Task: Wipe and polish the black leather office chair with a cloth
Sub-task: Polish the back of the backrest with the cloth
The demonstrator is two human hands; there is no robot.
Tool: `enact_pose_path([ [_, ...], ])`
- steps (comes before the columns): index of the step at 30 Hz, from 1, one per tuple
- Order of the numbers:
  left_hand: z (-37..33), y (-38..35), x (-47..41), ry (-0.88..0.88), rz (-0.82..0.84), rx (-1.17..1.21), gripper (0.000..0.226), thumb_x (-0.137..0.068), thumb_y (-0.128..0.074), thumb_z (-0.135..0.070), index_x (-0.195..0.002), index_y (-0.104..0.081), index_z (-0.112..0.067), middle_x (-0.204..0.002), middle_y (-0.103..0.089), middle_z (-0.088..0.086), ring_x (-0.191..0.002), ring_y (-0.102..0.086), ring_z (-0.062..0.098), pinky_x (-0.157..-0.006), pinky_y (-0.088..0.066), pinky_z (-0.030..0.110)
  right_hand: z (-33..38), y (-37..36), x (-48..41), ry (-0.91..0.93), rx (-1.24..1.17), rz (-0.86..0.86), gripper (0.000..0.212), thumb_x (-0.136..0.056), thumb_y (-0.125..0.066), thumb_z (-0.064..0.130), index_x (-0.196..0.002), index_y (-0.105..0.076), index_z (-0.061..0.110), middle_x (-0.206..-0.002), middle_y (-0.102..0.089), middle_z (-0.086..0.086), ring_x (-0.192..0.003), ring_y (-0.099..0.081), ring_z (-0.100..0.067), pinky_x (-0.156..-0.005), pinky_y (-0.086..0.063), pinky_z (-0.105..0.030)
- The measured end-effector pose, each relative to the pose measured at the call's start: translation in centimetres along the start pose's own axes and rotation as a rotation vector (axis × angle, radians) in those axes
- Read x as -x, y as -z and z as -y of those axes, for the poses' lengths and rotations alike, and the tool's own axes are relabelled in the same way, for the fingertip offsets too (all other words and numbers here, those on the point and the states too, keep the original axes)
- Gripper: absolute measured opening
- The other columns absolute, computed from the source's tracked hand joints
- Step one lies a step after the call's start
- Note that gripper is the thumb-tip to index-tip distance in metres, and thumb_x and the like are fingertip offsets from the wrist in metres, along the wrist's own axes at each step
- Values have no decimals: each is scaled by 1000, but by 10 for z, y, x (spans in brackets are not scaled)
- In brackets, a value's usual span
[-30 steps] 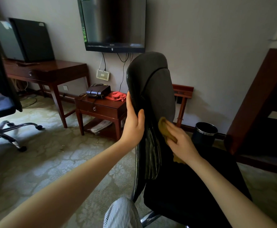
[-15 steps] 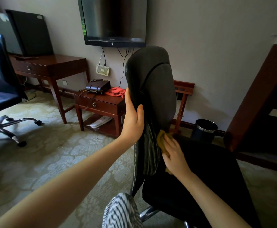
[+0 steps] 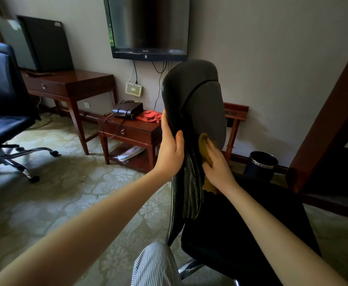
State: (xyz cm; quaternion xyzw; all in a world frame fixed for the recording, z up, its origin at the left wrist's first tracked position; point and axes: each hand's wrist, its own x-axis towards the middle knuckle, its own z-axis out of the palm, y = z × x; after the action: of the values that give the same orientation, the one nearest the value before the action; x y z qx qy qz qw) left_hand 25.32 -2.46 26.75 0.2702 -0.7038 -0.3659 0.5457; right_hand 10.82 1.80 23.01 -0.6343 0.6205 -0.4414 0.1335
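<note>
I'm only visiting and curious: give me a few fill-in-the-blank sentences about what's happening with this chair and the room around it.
1. While the left hand grips the black chair, the right hand holds a mustard cloth against its ____.
2. On the wall behind the chair hangs a dark ____.
3. On the small table, a red rag lies beside a brown ____.
4. A round black ____ stands on the floor by the wall.

Missing words: backrest; television; bag; bin.
</note>
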Motion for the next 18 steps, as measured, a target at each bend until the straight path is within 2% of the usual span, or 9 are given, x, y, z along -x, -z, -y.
enact_pose_path([
  [3,1,2,-1,7,7,-7,63,-101,-32,-14,-147,9,-24,-155,-15,0,-140,-20,9,-110,-23,16,-14,-11,9,12,58,-1,70,-88,-47,-6,-146,-19,23,-148,-26,8,-138,-23,-15,-110,-15,-23],
  [5,2,3,-1,7,8,-11,62,-101,-32,-15,-147,9,-24,-155,-13,-1,-139,-18,7,-105,-22,5,-27,-11,23,-18,119,66,68,-90,-49,-3,-141,-14,26,-146,-25,10,-139,-21,-15,-107,-12,-18],
  [7,2,3,-2,6,5,-16,62,-101,-32,-14,-148,9,-22,-155,-12,-1,-140,-17,7,-102,-19,-1,-46,-9,40,-71,197,156,66,-91,-49,-1,-144,-17,22,-150,-26,4,-140,-21,-18,-107,-11,-18],
  [10,2,5,0,-3,34,-3,63,-101,-32,-14,-147,10,-24,-156,-10,-3,-141,-15,7,-107,-19,5,-70,-1,61,-97,339,283,64,-91,-47,2,-144,-19,24,-151,-27,7,-140,-23,-18,-107,-12,-19],
  [13,1,8,-1,-30,79,4,62,-101,-32,-15,-143,11,-33,-152,-10,-10,-142,-13,7,-114,-18,23,-62,17,56,-58,341,207,66,-90,-51,2,-139,-14,27,-146,-19,18,-141,-19,-17,-109,-13,-21],
  [15,1,8,-1,-40,87,12,61,-101,-32,-15,-138,10,-39,-149,-10,-14,-142,-14,8,-116,-19,31,-37,27,43,101,351,78,69,-87,-55,-3,-139,-18,22,-145,-18,16,-140,-18,-20,-111,-19,-33],
  [16,1,8,-1,-36,85,27,60,-101,-32,-15,-137,9,-40,-150,-10,-14,-142,-14,8,-117,-19,32,-21,30,35,235,396,1,67,-84,-56,-4,-140,-24,17,-146,-23,11,-138,-22,-22,-109,-24,-39],
  [18,2,8,1,-27,74,75,60,-101,-34,-14,-139,5,-39,-152,-11,-13,-141,-16,6,-117,-20,33,5,31,19,517,550,-147,53,-84,-50,5,-136,-43,7,-144,-40,-4,-131,-35,-28,-102,-35,-42],
])
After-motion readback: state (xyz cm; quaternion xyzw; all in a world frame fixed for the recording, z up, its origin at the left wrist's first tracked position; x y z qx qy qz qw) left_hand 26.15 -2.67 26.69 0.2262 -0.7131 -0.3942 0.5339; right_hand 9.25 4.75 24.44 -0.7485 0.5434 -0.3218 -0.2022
